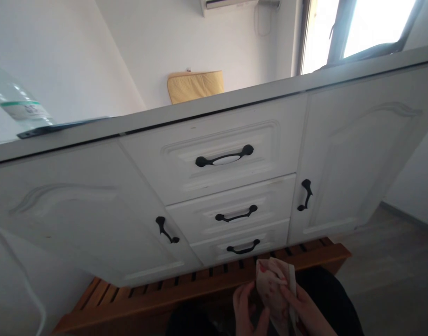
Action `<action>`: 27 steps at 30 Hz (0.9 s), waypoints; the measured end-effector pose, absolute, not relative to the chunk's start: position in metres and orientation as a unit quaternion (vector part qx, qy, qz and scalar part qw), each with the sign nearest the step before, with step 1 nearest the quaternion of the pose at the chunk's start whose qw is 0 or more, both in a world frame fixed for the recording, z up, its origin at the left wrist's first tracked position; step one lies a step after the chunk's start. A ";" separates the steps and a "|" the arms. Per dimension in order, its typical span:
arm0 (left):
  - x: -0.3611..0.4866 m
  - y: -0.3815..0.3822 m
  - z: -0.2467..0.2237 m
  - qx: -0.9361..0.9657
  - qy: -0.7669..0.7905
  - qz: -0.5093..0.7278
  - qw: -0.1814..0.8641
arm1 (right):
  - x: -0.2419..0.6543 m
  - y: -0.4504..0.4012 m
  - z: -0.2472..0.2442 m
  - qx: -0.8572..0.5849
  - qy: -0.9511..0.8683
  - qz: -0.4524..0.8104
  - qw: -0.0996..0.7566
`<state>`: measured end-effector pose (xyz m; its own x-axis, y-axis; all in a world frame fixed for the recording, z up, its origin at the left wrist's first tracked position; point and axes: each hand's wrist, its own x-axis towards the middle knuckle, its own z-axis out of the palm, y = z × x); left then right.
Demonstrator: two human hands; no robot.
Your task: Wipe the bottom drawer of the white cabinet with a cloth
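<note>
Both hands hold a folded cloth [275, 289] upright below the bottom drawer [242, 246], right hand [307, 310] pinching its edge, left hand [247, 310] curled beside, touching.

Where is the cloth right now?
In the head view the cloth sits bottom centre, held between the left hand and right hand, just below the lowest drawer and in front of the wooden slats.

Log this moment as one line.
both hands: right hand and left hand hold folded cloth | in front of: white cabinet, drawers shut | below: wooden slatted base
</note>
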<state>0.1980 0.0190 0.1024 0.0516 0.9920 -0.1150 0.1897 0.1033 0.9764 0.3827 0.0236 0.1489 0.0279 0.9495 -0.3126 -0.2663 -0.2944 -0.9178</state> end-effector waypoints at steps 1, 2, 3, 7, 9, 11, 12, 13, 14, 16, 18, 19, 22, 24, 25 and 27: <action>0.202 0.019 0.110 0.512 0.519 0.427 0.536 | 0.380 0.022 0.150 -0.527 -0.343 0.605 0.488; 0.205 0.019 0.117 0.493 0.479 0.448 0.572 | 0.378 0.020 0.150 -0.535 -0.355 0.599 0.479; 0.208 0.019 0.123 0.480 0.441 0.471 0.595 | 0.376 0.017 0.150 -0.540 -0.366 0.597 0.467; 0.214 0.021 0.141 0.472 0.393 0.540 0.576 | 0.360 0.008 0.156 -0.515 -0.443 0.591 0.436; 0.211 0.023 0.149 0.454 0.409 0.555 0.564 | 0.352 0.009 0.161 -0.507 -0.490 0.556 0.440; 0.202 0.025 0.157 0.400 0.444 0.549 0.584 | 0.349 0.013 0.167 -0.532 -0.512 0.513 0.438; 0.196 0.026 0.161 0.360 0.460 0.538 0.608 | 0.350 0.016 0.170 -0.551 -0.513 0.494 0.436; 0.189 0.027 0.166 0.315 0.469 0.523 0.638 | 0.353 0.019 0.173 -0.568 -0.509 0.476 0.438; 0.181 0.029 0.170 0.275 0.469 0.506 0.669 | 0.358 0.022 0.176 -0.580 -0.507 0.460 0.442; 0.164 0.033 0.178 0.235 0.461 0.477 0.710 | 0.369 0.028 0.182 -0.582 -0.511 0.447 0.448; 0.152 0.035 0.186 0.234 0.462 0.454 0.725 | 0.380 0.031 0.187 -0.561 -0.510 0.467 0.455; 0.148 0.035 0.189 0.239 0.466 0.443 0.728 | 0.383 0.032 0.188 -0.546 -0.505 0.485 0.460; 0.145 0.031 0.199 0.253 0.457 0.430 0.736 | 0.380 0.033 0.186 -0.505 -0.484 0.539 0.470; 0.146 0.027 0.207 0.244 0.419 0.424 0.765 | 0.372 0.033 0.181 -0.481 -0.474 0.573 0.464; 0.147 0.026 0.212 0.233 0.401 0.418 0.781 | 0.369 0.033 0.178 -0.475 -0.464 0.586 0.463; 0.145 0.029 0.222 0.222 0.400 0.409 0.790 | 0.363 0.035 0.174 -0.476 -0.431 0.601 0.475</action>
